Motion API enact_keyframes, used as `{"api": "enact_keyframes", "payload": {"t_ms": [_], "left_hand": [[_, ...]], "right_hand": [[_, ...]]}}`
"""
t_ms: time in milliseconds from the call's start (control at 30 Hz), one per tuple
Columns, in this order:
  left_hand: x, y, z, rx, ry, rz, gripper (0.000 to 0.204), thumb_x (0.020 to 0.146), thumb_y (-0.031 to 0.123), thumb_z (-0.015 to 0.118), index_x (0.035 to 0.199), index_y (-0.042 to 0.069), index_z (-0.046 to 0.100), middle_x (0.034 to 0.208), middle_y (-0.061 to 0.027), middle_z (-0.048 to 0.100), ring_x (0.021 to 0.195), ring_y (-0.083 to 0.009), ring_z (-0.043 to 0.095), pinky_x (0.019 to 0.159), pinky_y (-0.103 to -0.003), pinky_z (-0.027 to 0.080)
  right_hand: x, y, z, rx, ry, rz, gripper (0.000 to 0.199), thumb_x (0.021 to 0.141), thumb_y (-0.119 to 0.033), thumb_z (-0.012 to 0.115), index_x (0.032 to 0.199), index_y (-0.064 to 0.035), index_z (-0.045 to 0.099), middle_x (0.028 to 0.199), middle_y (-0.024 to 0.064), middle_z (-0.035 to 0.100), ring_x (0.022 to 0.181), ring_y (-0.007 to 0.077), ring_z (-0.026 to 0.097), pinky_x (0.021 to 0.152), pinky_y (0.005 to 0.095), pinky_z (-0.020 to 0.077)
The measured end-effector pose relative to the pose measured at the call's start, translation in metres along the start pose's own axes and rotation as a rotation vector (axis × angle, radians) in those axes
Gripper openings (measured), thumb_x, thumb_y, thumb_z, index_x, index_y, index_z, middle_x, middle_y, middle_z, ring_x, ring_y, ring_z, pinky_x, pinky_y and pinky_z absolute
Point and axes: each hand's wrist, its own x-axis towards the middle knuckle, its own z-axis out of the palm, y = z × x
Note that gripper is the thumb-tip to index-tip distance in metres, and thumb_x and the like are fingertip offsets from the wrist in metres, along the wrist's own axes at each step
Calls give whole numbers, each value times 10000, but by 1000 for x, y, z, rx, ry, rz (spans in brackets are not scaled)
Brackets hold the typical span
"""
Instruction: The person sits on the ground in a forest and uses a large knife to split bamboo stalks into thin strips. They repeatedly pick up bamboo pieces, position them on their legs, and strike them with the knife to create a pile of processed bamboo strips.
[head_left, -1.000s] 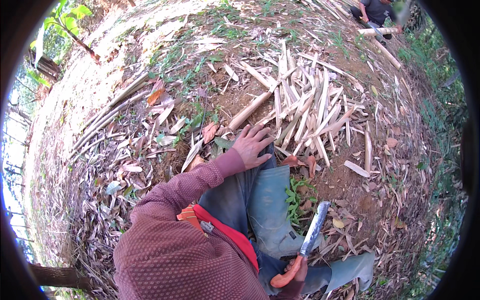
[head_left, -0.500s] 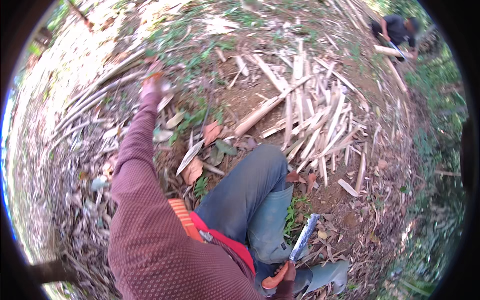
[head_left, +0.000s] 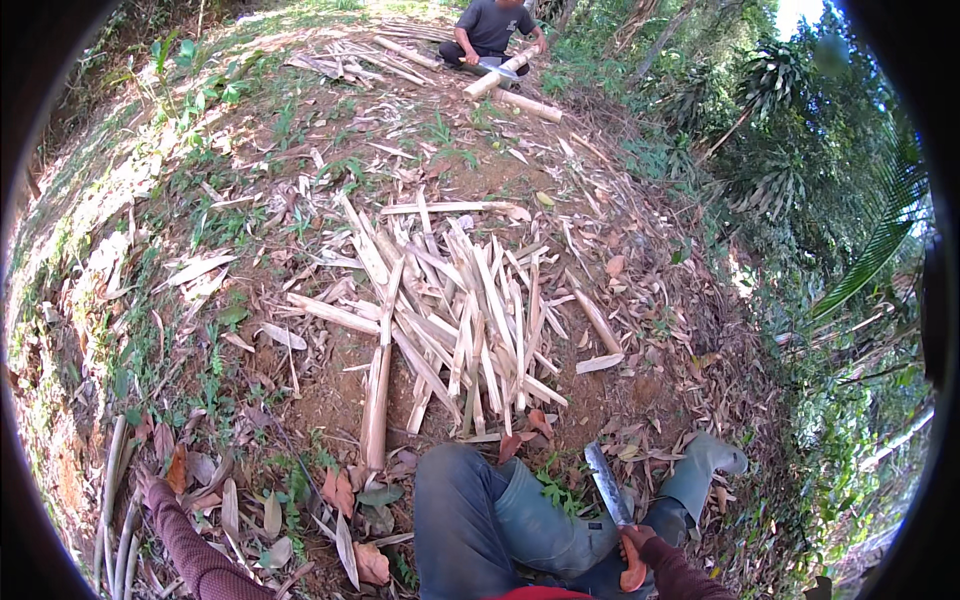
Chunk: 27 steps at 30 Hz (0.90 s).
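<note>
Here, in the head view, my right hand [head_left: 634, 545] at 5 o'clock is closed around the orange handle of a machete [head_left: 607, 485], blade up toward 12, just beside my rubber boot [head_left: 705, 470]; my left hand [head_left: 152, 492] is stretched out to 8 o'clock among pale canes [head_left: 112, 515] and dry leaves, and I cannot tell whether its fingers have closed on one. I judge the reach goes best with the blade parked low and away from my knee [head_left: 450, 490]. The split bamboo pile [head_left: 455, 315] lies ahead at 12, and another person [head_left: 492, 30] sits far off.
</note>
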Motion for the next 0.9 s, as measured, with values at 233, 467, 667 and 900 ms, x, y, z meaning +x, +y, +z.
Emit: {"api": "enact_keyframes", "payload": {"t_ms": [233,467,667,900], "left_hand": [[35,-25,27,136,55,32,591,820,170,584,1355,246,346,1407,-46,324,1270,-242,350,1032,-422,308],[-1,-24,26,178,182,348,465,820,239,582,1266,222,452,1257,-72,439,1138,-261,459,1000,-432,327],[-96,79,-90,-316,389,1014,385,842,239,564,1194,125,459,1030,-158,495,924,-370,542,728,-447,459],[-286,256,-298,-557,741,1325,350,919,236,506,1238,96,475,1199,-124,563,1019,-281,598,864,-374,492]], "right_hand": [[-7,-6,16,28,22,10,365,793,-356,665,805,-7,559,661,109,580,526,242,600,473,368,522],[-6,-3,15,41,-53,-11,391,788,-382,671,834,-11,555,663,111,585,516,244,596,482,364,524],[3,5,6,178,-195,4,366,810,-354,654,926,-26,540,682,102,592,542,235,598,514,363,518],[10,28,-13,490,-497,-32,310,820,-188,604,1051,-61,440,765,110,579,555,216,579,490,337,496]]}}
